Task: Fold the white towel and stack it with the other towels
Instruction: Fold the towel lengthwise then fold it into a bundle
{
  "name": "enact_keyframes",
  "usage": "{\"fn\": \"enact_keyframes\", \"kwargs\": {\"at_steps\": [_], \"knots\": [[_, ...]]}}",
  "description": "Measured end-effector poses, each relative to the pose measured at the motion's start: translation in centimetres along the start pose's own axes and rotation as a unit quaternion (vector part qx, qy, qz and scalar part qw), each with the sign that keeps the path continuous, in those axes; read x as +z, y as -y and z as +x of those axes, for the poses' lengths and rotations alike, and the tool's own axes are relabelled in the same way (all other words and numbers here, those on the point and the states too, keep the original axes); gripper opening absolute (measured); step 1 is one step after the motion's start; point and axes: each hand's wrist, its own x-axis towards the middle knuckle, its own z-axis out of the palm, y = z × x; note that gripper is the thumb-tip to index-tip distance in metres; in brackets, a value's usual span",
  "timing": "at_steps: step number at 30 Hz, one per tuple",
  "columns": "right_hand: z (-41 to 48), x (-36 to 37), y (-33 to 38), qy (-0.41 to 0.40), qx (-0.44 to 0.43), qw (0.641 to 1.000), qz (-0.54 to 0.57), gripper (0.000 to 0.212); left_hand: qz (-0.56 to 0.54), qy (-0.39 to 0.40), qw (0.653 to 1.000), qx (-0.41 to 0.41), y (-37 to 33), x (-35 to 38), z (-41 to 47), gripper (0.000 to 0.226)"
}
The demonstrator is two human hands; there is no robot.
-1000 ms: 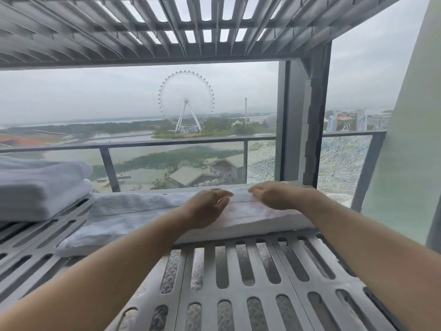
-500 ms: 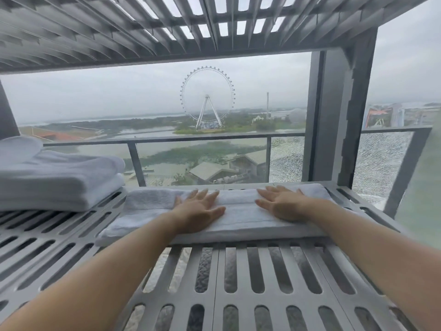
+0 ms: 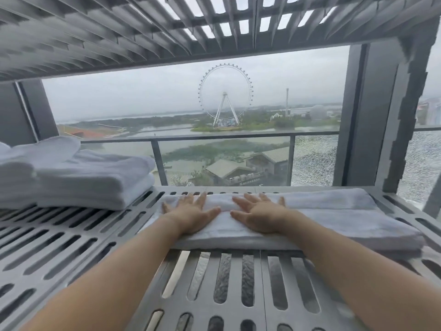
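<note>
- A person is standing at a grey metal shelf (image 3: 71,247) with long slots cut through it. Both bare forearms are reaching forward over it.
- A white towel (image 3: 322,218) is lying across the right half of this shelf. It is folded into a long flat band running left to right, with its far edge close to the shelf's back rim.
- The left hand (image 3: 191,213) is lying palm down on the left end of the towel. Its fingers (image 3: 201,200) are straight and spread, gripping nothing.
- The right hand (image 3: 260,216) is lying palm down just beside it, nearer the middle of the towel. Its fingers are likewise straight and spread.
- The two thumbs are pointing toward each other, near but not touching.
- Neither hand is pinching or curling round the cloth; both are resting flat on top of it.
- A stack of folded white towels (image 3: 90,177) is sitting on the same shelf at the far left. Bare slotted metal is showing between it and the towel under the hands.
- A second slatted shelf (image 3: 119,32) is hanging overhead, with pale sky showing through its gaps.
- Behind the shelves, a glass balcony railing (image 3: 214,137) is running across, and a dark square post (image 3: 365,115) is standing at the right.
- Beyond the glass, a large Ferris wheel (image 3: 225,94) is standing beside grey water under an overcast sky, with low roofs (image 3: 226,167) below it.
</note>
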Motion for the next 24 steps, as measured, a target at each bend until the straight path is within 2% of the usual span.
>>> {"fn": "enact_keyframes", "kwargs": {"at_steps": [2, 5, 7, 9, 15, 21, 24], "knots": [[0.2, -0.4, 0.4, 0.004, 0.001, 1.0, -0.001, 0.063, -0.002, -0.01, 1.0, 0.018, 0.0, -0.1, 0.0, 0.076], [0.6, -0.4, 2.0, -0.005, -0.051, 0.998, 0.025, 0.057, 0.007, -0.035, 0.994, 0.105, 0.7, 0.0, 0.4, 0.065], [0.6, 0.0, 2.7, -0.007, -0.081, 0.996, 0.023, 0.057, 0.003, -0.013, 0.991, 0.133, 1.5, 0.1, 0.5, 0.061], [0.4, 0.4, 2.2, -0.012, -0.066, 0.998, 0.012, 0.064, -0.001, 0.003, 0.992, 0.127, 1.8, 0.2, 0.8, 0.062], [-1.5, -0.1, 0.5, 0.003, 0.052, 0.999, -0.002, 0.086, 0.003, 0.013, 0.991, 0.13, 1.9, 0.3, 1.0, 0.069], [-3.2, -0.8, -1.8, 0.003, 0.083, 0.996, -0.014, 0.078, 0.031, 0.04, 0.992, 0.115, 1.3, -0.5, 0.8, 0.064], [-3.0, -0.8, -1.4, -0.002, 0.062, 0.998, -0.001, 0.068, 0.013, 0.016, 0.991, 0.13, -2.3, -1.2, 0.1, 0.056]]}}
